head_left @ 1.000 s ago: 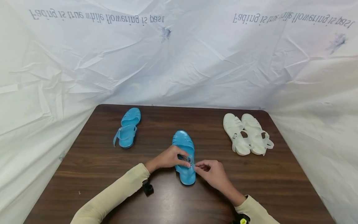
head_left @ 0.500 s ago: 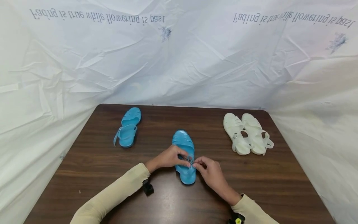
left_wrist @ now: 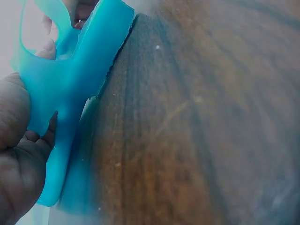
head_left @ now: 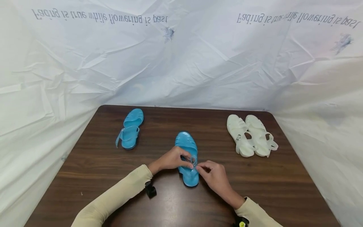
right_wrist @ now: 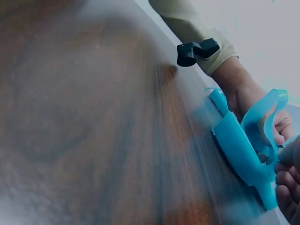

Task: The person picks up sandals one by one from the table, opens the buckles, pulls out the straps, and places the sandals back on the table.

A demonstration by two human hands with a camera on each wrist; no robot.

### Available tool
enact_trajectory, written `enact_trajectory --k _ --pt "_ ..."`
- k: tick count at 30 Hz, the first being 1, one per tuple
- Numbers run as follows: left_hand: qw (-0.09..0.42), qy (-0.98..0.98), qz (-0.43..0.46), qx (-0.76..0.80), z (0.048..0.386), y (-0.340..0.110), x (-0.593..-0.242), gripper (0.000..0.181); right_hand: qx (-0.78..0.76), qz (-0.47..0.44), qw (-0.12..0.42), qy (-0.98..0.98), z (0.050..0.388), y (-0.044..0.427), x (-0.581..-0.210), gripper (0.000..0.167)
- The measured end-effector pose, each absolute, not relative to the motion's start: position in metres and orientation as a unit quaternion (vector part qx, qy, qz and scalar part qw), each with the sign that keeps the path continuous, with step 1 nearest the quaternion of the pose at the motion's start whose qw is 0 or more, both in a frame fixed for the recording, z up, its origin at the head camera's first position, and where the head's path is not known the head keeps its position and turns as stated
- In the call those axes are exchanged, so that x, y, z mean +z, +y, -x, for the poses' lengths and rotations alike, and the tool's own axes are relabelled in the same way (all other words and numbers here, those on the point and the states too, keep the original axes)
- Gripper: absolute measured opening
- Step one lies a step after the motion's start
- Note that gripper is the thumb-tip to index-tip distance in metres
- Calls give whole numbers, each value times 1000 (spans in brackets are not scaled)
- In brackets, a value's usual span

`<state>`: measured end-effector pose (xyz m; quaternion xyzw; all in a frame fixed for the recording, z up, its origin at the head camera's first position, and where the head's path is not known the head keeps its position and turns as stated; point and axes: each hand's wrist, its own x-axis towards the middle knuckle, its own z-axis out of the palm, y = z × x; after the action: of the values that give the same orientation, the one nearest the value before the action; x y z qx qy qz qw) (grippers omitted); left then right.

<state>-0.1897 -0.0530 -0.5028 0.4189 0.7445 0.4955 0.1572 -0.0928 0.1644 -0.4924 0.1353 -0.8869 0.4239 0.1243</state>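
Note:
A glossy blue jelly sandal [head_left: 185,141] lies toe-away in the middle of the table. My left hand [head_left: 172,159] reaches over its left side and pinches the ankle strap near the small metal buckle [head_left: 193,160]. From the right, my right hand [head_left: 214,175] pinches the strap close to the buckle with thumb and forefinger. In the left wrist view the sandal's side [left_wrist: 89,61] stands next to my left thumb and fingers. In the right wrist view, the looped strap [right_wrist: 262,112] rises above the sole. Fingers hide the strap's end.
Another blue sandal [head_left: 129,137], its strap hanging loose, lies at the table's far left. A pair of white sandals [head_left: 249,135] lies at the right. White sheeting [head_left: 181,69] surrounds the brown table [head_left: 113,176] at the back and sides.
My right hand has shifted slightly up and left, its fingertips coming closer to the buckle. My left hand and the sandal stay nearly in place.

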Motion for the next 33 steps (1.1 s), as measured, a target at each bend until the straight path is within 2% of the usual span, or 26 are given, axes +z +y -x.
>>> enact_trajectory --k 5,11,22,33 --pt "159 745 -416 497 190 -52 -503 18 420 -136 137 -887 93 162 -491 8" --pt "165 745 -406 502 189 -51 -503 9 431 -123 102 -888 91 166 -489 5" --pt "184 734 -387 528 188 -54 -503 17 453 -60 52 -888 93 164 -489 14" --pt "147 741 -401 519 189 -57 -506 19 437 -66 53 -896 101 158 -490 16"
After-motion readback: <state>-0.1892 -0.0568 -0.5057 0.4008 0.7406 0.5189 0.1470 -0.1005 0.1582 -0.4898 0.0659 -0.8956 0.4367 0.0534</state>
